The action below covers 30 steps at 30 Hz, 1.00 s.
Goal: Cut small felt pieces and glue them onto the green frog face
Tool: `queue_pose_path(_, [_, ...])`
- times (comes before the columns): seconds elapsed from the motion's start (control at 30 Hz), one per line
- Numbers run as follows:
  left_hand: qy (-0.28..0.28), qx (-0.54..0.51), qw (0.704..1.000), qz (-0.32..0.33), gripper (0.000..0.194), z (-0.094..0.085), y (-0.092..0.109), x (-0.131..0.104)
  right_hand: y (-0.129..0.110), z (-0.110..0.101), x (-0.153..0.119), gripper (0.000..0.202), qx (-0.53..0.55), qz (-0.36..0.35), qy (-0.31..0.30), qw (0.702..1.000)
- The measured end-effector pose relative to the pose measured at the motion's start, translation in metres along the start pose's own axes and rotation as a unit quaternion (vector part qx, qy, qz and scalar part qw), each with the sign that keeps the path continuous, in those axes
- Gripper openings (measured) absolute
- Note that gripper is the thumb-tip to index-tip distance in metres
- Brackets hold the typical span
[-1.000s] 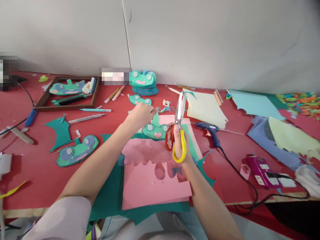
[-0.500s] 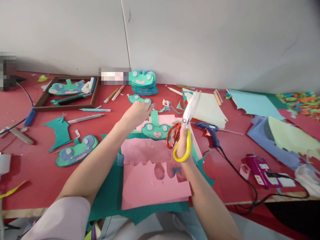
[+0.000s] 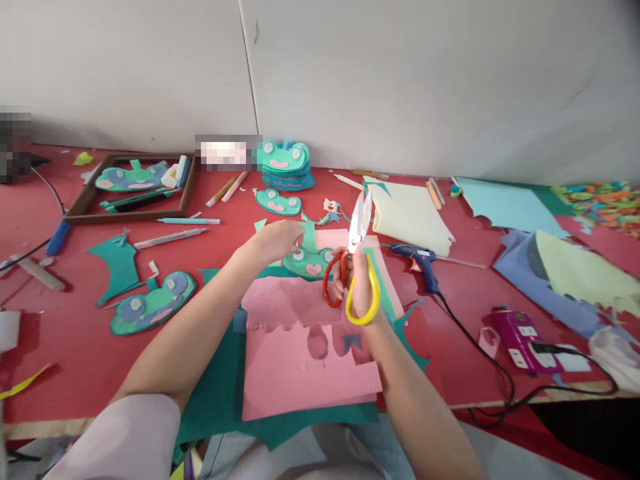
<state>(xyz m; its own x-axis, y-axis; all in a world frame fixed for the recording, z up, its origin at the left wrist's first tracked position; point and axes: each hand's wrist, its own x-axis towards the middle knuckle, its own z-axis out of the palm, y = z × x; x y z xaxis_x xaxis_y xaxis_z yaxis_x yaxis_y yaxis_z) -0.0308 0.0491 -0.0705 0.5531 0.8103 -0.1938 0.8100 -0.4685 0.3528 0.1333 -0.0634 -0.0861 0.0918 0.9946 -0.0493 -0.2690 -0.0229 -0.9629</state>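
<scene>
My right hand (image 3: pixel 357 280) is wrapped round the scissors (image 3: pixel 359 230), red and yellow handles, with the blades pointing up and away. My left hand (image 3: pixel 283 241) reaches to the top left of a green felt frog face (image 3: pixel 311 263) with a pink heart; its fingers curl down and what they hold, if anything, is hidden. Pink felt (image 3: pixel 305 380) with cut-outs lies in front, over dark green felt (image 3: pixel 215 393). Behind my left hand is another frog face (image 3: pixel 277 201).
A stack of frog faces (image 3: pixel 285 160) stands by the wall. At the left are a brown tray (image 3: pixel 113 217) and a blue-eyed frog (image 3: pixel 153 307). A glue gun (image 3: pixel 423 263), its cord and a purple power strip (image 3: pixel 523 340) lie at the right.
My left hand has moved toward me, from the small frog face behind to the heart frog. My right hand has shifted slightly left with the scissors, whose blades now point more upright.
</scene>
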Motion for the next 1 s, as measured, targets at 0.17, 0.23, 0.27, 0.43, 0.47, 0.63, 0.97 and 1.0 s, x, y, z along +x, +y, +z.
queue_pose_path(0.17, [-0.035, -0.012, 0.999, -0.004, 0.01, 0.004, 0.002, 0.0, 0.007, 0.0, -0.006, 0.034, -0.064, -0.016, 0.025, 0.997])
queue_pose_path(0.23, [-0.037, -0.013, 0.999, -0.003, 0.013, 0.004, 0.003, 0.0, 0.008, -0.001, -0.006, 0.035, -0.072, -0.016, 0.026, 0.997])
queue_pose_path(0.27, [-0.035, -0.014, 0.999, -0.003, 0.014, 0.004, 0.004, 0.0, 0.008, -0.002, -0.005, 0.035, -0.073, -0.014, 0.025, 0.997])
queue_pose_path(0.43, [-0.051, -0.022, 0.998, -0.019, 0.013, 0.002, 0.007, -0.002, 0.008, -0.001, -0.004, 0.034, -0.081, -0.017, 0.026, 0.996])
queue_pose_path(0.47, [-0.057, -0.025, 0.998, -0.023, 0.012, 0.002, 0.008, -0.002, 0.008, -0.001, -0.004, 0.033, -0.082, -0.017, 0.024, 0.996])
queue_pose_path(0.63, [-0.062, -0.016, 0.998, -0.013, 0.012, 0.0, 0.011, -0.004, 0.009, -0.002, -0.004, 0.033, -0.077, -0.016, 0.021, 0.997])
queue_pose_path(0.97, [0.076, -0.208, 0.972, 0.083, 0.015, -0.021, 0.024, -0.013, 0.004, 0.0, -0.003, 0.025, -0.06, -0.01, 0.03, 0.998])
queue_pose_path(1.0, [0.077, -0.232, 0.966, 0.09, 0.016, -0.024, 0.027, -0.015, 0.004, 0.0, -0.002, 0.024, -0.05, -0.01, 0.033, 0.998])
